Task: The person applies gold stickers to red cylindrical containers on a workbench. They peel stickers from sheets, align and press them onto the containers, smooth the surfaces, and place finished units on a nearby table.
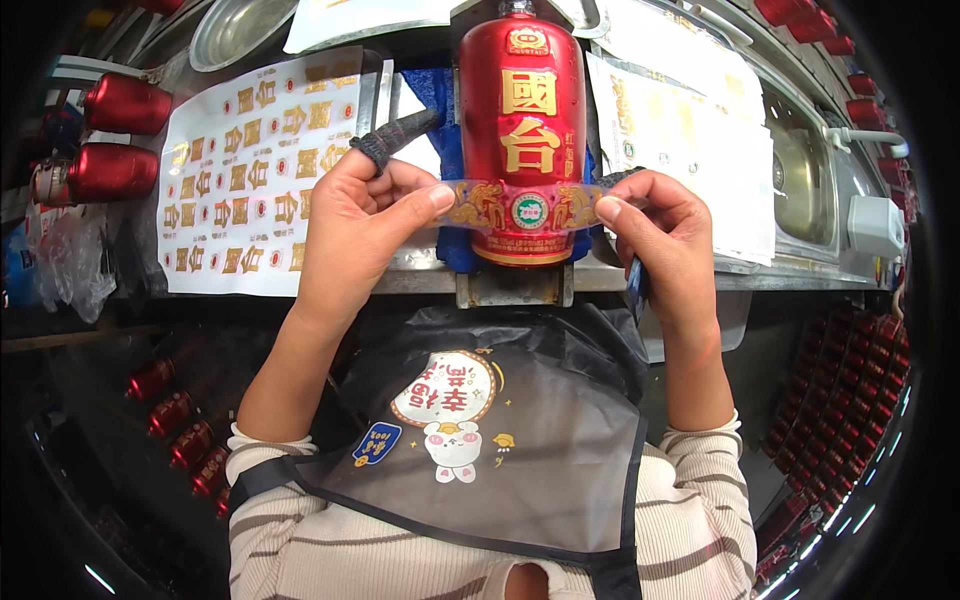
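Observation:
A glossy red bottle [480, 120] with gold lettering lies on a metal stand [515, 290], its neck pointing away from me. Across its lower part stretches a clear decal strip [468, 208] with gold patterns and a round green-and-white emblem. My left hand [350, 225] pinches the strip's left end between thumb and fingers; a dark knitted finger cover [400, 135] is on its index finger. The right end is pinched in my right hand [665, 230]. A slim blue object [637, 285] shows under that palm; its kind is unclear. Whether the strip touches the bottle cannot be told.
Sheets of gold decals [235, 190] lie at the left, with more sheets [690, 140] at the right. Metal basins stand at the far left [235, 35] and right [800, 190]. Red bottles [115, 172] sit at the left edge; several more line the lower sides.

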The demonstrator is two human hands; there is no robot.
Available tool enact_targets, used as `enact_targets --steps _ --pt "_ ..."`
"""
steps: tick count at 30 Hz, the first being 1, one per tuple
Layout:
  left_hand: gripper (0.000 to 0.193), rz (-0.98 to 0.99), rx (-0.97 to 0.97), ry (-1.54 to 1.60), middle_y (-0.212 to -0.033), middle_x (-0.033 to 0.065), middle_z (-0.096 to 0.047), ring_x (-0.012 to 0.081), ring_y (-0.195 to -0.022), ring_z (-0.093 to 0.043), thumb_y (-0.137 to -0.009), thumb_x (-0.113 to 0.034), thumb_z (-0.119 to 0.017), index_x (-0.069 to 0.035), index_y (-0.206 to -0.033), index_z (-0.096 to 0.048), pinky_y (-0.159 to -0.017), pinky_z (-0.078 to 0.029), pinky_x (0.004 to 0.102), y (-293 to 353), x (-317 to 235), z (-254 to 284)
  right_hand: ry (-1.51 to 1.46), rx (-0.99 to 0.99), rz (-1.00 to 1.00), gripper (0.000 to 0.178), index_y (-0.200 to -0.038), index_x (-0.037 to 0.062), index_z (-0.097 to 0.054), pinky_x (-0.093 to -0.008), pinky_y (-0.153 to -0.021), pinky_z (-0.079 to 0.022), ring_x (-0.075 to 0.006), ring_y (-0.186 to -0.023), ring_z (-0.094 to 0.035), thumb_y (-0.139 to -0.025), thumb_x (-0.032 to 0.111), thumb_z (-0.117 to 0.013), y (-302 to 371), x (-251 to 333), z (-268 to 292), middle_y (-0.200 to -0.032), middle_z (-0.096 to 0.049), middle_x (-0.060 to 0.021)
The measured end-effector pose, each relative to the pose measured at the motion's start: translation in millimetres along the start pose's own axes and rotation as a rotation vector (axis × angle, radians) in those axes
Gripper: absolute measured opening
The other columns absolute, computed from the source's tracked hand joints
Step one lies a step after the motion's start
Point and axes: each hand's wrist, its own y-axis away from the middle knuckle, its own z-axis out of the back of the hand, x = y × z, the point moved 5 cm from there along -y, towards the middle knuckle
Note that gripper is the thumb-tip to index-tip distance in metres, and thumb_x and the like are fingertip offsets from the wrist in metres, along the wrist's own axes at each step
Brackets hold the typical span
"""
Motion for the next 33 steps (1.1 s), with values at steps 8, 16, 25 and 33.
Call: enact_targets --steps 8,16,25,33 --pt "0.016 0.013 -0.005 0.022 -0.088 0.0053 -0.071 0.0085 -0.081 -0.066 -0.088 -0.001 -0.074 0.001 -0.1 -0.064 -0.075 -0.055 0.0232 -2.1 3.8 -4.2 -0.041 0.04 -0.023 0.006 -0.092 -0.0005 -0.068 -0.0171 -0.065 -0.043 -0.0016 -0.074 -0.055 -0.09 0.004 -0.071 -0.1 -2.5 2.0 -0.084 -0.067 0.0006" --pt "0.018 0.008 0.001 0.055 -0.089 0.006 -0.072 0.0096 -0.082 -0.068 -0.089 0.0 -0.073 0.001 -0.104 -0.063 -0.077 -0.056 0.0239 -4.5 8.3 -5.4 -0.047 0.045 -0.025 0.006 -0.093 -0.0009 -0.068 -0.0174 -0.066 -0.043 -0.0021 -0.075 -0.056 -0.09 0.003 -0.071 -2.2 -6.1 1.8 -0.084 -0.067 -0.0001" --pt "0.016 0.006 -0.005 0.047 -0.089 0.007 -0.072 0.0105 -0.082 -0.068 -0.089 -0.001 -0.073 0.001 -0.1 -0.063 -0.077 -0.056 0.0247 -5.3 8.2 -7.0 -0.069 0.057 -0.006 0.006 -0.093 -0.0023 -0.068 -0.0193 -0.072 -0.048 -0.0049 -0.08 -0.06 -0.091 0.003 -0.07 -4.4 -6.1 -0.4 -0.087 -0.068 -0.003" --pt "0.016 0.005 -0.018 0.034 -0.087 0.0061 -0.071 0.0095 -0.081 -0.068 -0.088 0.0 -0.073 0.002 -0.102 -0.064 -0.075 -0.055 0.0235 -5.9 9.3 -8.4 -0.048 0.048 -0.022 0.007 -0.093 -0.002 -0.068 -0.0185 -0.07 -0.047 -0.0042 -0.078 -0.059 -0.091 0.004 -0.07 -6.1 -8.1 -1.1 -0.086 -0.068 -0.0023"
